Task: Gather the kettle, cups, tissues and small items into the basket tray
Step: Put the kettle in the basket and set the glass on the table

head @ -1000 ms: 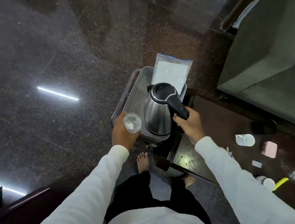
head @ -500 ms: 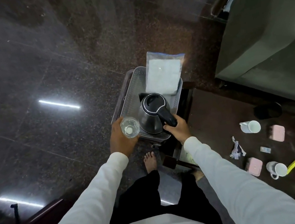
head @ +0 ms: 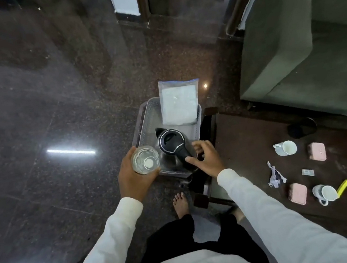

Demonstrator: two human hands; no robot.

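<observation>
Kettle [head: 171, 148] upright in basket tray [head: 144, 122], handle toward loosely open right hand [head: 205, 160]; left hand [head: 133, 179] gripping glass [head: 145, 159].

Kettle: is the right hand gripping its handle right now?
No, the right hand is open with fingers spread beside the kettle, which sits in the basket tray.

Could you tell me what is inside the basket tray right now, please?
The basket tray holds the kettle near the person and a tissue packet leaning at its far end. The tray floor beneath them is hidden.

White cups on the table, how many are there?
2. One white cup lies at the table's far side near a pink pad; the other white cup is nearer, beside the yellow thing.
</observation>
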